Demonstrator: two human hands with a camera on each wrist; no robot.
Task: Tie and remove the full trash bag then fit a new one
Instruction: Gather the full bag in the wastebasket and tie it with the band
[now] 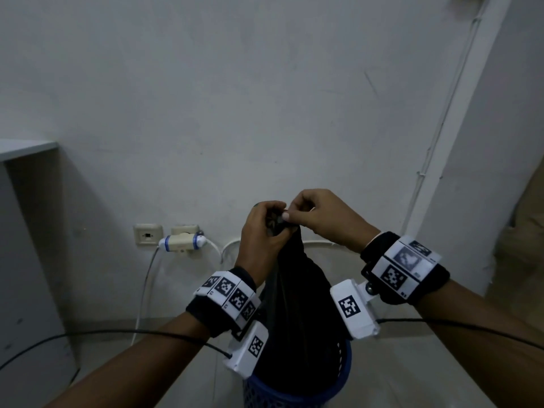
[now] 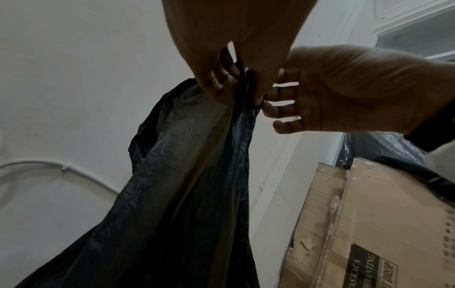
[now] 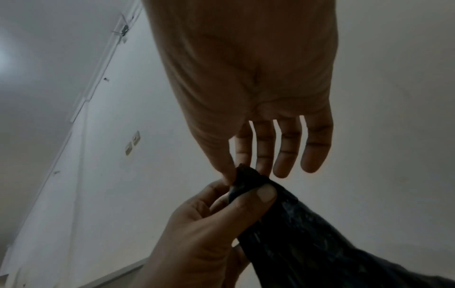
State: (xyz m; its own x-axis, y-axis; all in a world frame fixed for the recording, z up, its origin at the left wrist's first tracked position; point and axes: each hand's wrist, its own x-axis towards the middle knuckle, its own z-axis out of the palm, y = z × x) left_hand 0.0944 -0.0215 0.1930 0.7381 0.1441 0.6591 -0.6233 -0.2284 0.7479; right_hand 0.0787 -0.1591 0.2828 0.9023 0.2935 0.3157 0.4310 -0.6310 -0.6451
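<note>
The black trash bag (image 1: 297, 304) stands in the blue mesh bin (image 1: 294, 393), with its body rising above the bin rim and narrowing to a gathered neck at the top. Both hands meet at that neck, directly above the bin.

The left hand (image 1: 260, 240) grips the gathered neck from the left side. Its fingers are curled round the bunched plastic, and the right wrist view shows its thumb pressed against the top of the bunch. The right hand (image 1: 323, 219) approaches from the right side of the neck. Its thumb and index finger pinch the tip of the plastic that projects above the left hand; the remaining fingers (image 3: 288, 148) extend loosely and touch nothing. The two hands touch each other at the pinch point. Whether a knot is formed cannot be determined, because the hands cover that part of the neck.

The bin stands on a pale floor (image 1: 412, 378), close to a white wall (image 1: 235, 98). On the wall to the left of the bin, a socket plate (image 1: 148, 235) sits beside a plugged-in adapter (image 1: 182, 242), from which white cables (image 1: 144, 290) hang down toward the floor. A grey cabinet (image 1: 23, 260) stands farther left of the bin. To the right of the bin, a cardboard box (image 2: 381, 224) leans near the wall, with dark plastic sheeting (image 2: 384, 148) draped over its top.
</note>
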